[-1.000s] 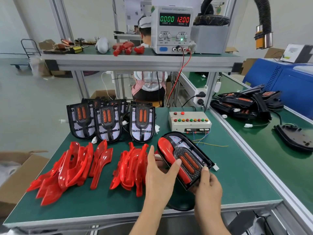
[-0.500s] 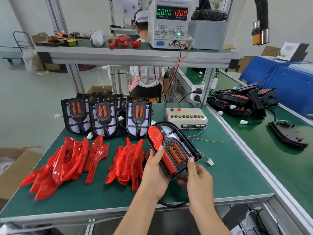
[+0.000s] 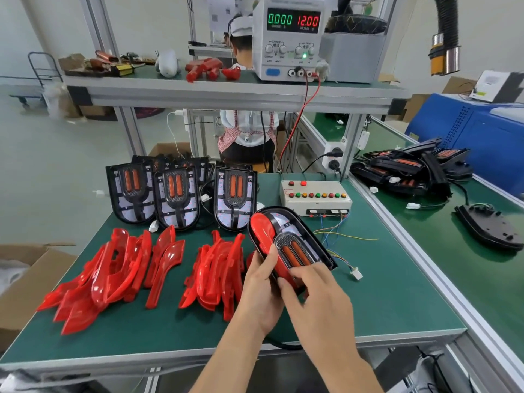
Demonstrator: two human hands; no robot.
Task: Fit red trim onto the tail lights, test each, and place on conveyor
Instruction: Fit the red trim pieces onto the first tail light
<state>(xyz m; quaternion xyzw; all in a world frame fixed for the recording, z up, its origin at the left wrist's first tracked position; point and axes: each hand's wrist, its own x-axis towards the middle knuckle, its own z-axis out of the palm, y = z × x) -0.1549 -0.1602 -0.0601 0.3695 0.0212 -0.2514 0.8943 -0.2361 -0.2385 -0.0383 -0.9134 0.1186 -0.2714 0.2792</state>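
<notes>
The left hand (image 3: 262,290) grips the near end of the tail light (image 3: 289,245), thumb curled over the red trim (image 3: 266,236) on its left side. The right hand (image 3: 314,290) lays nearly straight fingers on the same end, over the lower orange strips. The light is held above the green table (image 3: 397,293), its long axis running from the hands up and leftward, rounded end away. Its white connector (image 3: 356,273) lies on the table just right.

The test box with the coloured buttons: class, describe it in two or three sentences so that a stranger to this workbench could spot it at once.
Start at the green bench, then look to its far right corner, below the power supply on the shelf. There sits the test box, low and cream, with thin wires trailing from its front. Unlike the black tail lights standing to its left, it carries rows of red, green and yellow buttons.
</notes>
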